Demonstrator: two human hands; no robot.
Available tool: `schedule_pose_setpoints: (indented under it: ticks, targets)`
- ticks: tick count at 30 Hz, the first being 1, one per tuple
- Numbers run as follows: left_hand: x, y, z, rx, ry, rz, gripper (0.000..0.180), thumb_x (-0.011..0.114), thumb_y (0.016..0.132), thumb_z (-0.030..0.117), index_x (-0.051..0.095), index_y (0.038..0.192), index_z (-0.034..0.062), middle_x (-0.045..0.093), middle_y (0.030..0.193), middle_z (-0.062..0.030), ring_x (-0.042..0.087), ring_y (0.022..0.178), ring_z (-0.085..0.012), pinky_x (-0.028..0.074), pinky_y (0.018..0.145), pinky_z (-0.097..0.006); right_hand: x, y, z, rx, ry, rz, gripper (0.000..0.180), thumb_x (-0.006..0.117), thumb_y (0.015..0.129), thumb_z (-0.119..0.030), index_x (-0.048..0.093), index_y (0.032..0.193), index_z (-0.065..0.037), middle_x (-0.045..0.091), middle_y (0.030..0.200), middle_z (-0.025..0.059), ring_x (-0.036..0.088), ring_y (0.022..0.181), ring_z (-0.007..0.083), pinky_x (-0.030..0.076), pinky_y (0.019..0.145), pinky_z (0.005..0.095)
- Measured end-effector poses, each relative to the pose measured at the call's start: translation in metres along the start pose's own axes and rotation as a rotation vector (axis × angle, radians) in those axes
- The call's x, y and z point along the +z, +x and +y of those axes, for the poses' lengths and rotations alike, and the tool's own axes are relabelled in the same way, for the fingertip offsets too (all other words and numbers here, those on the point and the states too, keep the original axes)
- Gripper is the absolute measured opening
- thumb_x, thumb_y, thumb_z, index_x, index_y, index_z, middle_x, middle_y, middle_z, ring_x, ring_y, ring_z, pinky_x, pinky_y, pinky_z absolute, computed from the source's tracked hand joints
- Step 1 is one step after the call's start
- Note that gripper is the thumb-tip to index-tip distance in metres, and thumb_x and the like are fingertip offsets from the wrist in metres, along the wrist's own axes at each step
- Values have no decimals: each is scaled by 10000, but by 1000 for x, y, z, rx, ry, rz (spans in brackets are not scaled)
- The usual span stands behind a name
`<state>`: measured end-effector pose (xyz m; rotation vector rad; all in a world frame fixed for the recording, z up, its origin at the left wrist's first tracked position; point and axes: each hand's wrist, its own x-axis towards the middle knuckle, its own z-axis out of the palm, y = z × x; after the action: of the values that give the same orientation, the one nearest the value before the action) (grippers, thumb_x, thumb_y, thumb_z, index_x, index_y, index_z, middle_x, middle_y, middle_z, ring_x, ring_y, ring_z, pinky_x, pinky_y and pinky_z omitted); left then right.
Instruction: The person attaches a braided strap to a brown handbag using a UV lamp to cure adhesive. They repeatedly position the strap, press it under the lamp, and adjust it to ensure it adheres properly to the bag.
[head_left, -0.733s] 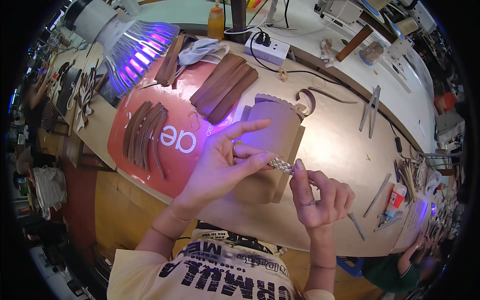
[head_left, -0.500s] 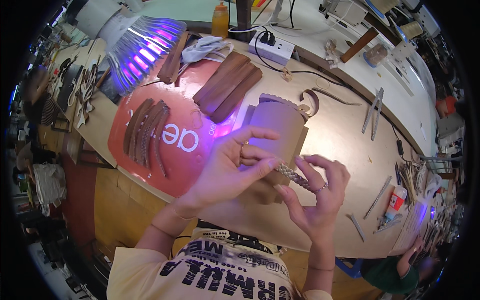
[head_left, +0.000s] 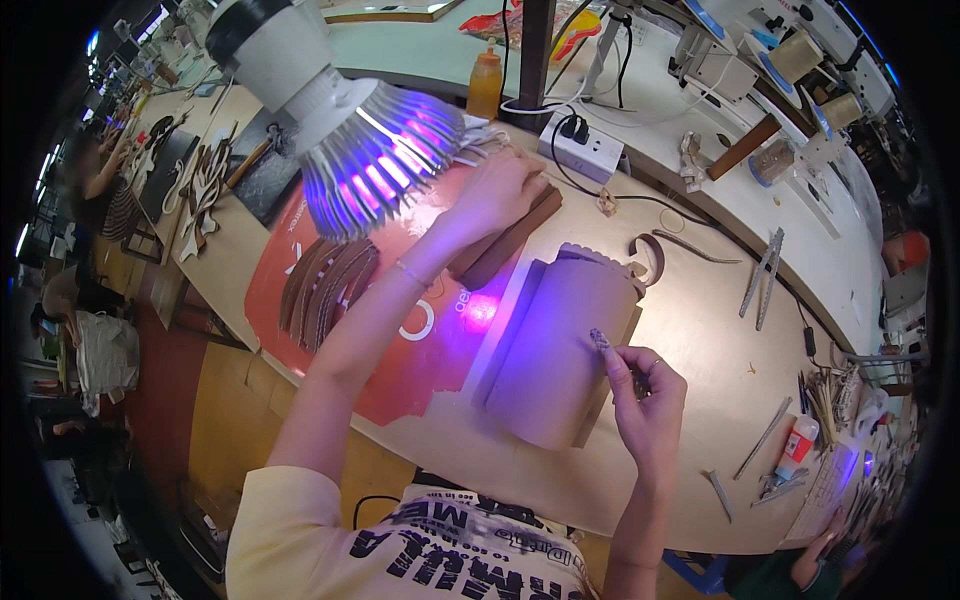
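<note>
We judge the work midway: our right hand (head_left: 648,398) pinches a thin patterned strip (head_left: 603,345) at the brown leather panel's (head_left: 560,350) three o'clock edge, while our left hand (head_left: 500,190), fingers curled, reaches the dark leather stack (head_left: 505,245) at eleven o'clock.

pale wooden workbench (head_left: 690,330) with red mat (head_left: 400,345), brown leather pieces (head_left: 325,290), metal tools (head_left: 765,275), white power strip (head_left: 582,150)
</note>
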<state>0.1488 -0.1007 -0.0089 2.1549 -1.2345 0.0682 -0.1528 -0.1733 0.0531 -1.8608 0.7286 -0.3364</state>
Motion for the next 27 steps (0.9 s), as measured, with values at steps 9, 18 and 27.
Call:
schedule_pose_setpoints:
  ticks: [9, 18, 27]
  targets:
    - [39, 32, -20, 119, 80, -286, 269, 723, 812, 227, 740, 1049, 101, 604, 1038, -145, 582, 1064, -313, 463, 914, -404, -5, 4, 1, 69, -8, 15, 227, 666, 953, -160, 690, 981, 64, 629, 728, 19, 508, 625, 44, 394, 551, 203]
    - [30, 21, -18, 239, -35, -154, 174, 754, 769, 162, 694, 876, 39, 628, 920, -120, 628, 890, -296, 487, 809, -405, -6, 3, 6, 72, 21, 24, 232, 677, 944, -166, 691, 987, 62, 644, 733, 27, 525, 616, 51, 415, 558, 204]
    - [36, 19, -17, 180, -36, -140, 239, 732, 802, 173, 703, 976, 12, 633, 978, -150, 625, 922, -330, 492, 826, -412, -7, -5, 2, 88, 71, 33, 229, 678, 943, -163, 693, 984, 61, 621, 700, 11, 481, 587, 39, 383, 530, 204]
